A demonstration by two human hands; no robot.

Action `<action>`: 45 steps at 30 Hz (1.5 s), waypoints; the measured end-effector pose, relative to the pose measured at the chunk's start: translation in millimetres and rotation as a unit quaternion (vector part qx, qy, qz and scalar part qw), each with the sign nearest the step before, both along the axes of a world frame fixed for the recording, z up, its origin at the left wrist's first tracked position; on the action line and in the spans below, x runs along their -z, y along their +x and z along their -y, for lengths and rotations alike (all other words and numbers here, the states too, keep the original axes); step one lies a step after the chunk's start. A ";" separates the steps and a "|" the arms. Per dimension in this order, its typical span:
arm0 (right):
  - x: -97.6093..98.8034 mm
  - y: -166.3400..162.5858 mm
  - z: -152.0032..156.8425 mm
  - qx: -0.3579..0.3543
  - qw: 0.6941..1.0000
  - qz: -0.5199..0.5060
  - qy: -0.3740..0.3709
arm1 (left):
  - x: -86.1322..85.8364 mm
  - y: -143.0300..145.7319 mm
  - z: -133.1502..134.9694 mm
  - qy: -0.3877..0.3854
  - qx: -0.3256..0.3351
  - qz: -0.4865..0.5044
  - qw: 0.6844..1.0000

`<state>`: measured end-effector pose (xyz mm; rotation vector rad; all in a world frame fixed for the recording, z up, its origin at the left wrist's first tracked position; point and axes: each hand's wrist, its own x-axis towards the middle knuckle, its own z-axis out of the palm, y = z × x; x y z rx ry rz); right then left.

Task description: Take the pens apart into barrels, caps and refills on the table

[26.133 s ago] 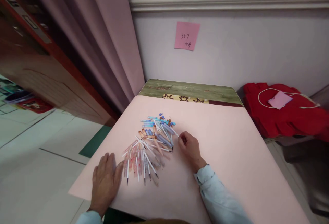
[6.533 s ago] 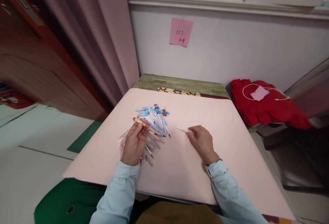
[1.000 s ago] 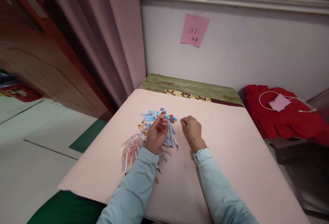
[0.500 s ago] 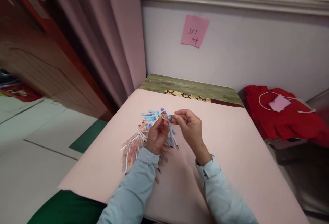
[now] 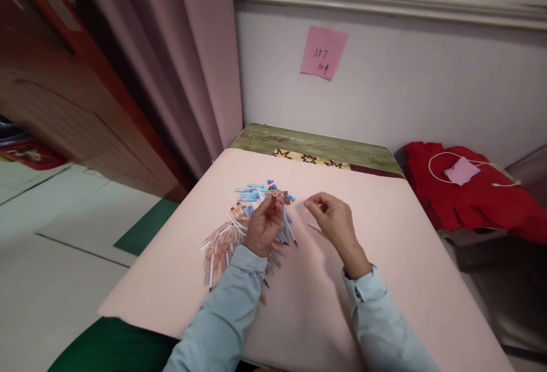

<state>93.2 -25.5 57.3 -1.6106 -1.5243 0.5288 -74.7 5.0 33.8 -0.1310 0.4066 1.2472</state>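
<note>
One pink note (image 5: 323, 53) — "357", two characters (image 5: 323, 68) below — beyond pen parts (image 5: 231, 235)

1. Looking out from the wearer's head, above the near side of the table (image 5: 397, 258); facing forward and down.
2. Viewing both sleeves (image 5: 228, 306) from behind at close range; placing the left hand (image 5: 264, 225) and the right hand (image 5: 337, 223) near mid-frame.
3. Covering most of the tabletop up to the green far end (image 5: 325, 143); cropping the near right part at the bottom edge.
4. Meeting the wall (image 5: 397, 81) nearly head-on, farther off; setting the pink note (image 5: 322, 67) above centre.
5. Spanning wide; catching the door (image 5: 72, 110) and curtain (image 5: 192, 47) at left, the red cloth (image 5: 461, 201) at right.
</note>
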 end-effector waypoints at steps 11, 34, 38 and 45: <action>19.1 -11.5 29.0 -0.028 0.994 -0.089 0.061 | 2.2 6.9 4.5 0.021 0.039 -0.053 0.998; 0.9 -37.5 7.2 -0.032 0.981 -0.072 0.178 | 10.7 10.6 4.4 0.035 0.065 -0.063 0.995; 2.9 -39.0 5.5 -0.019 0.982 -0.006 0.190 | 14.2 11.7 4.2 0.038 0.067 -0.058 0.995; 2.3 -38.1 7.6 -0.006 0.974 0.093 0.208 | 16.6 12.2 4.0 0.055 0.068 -0.073 0.994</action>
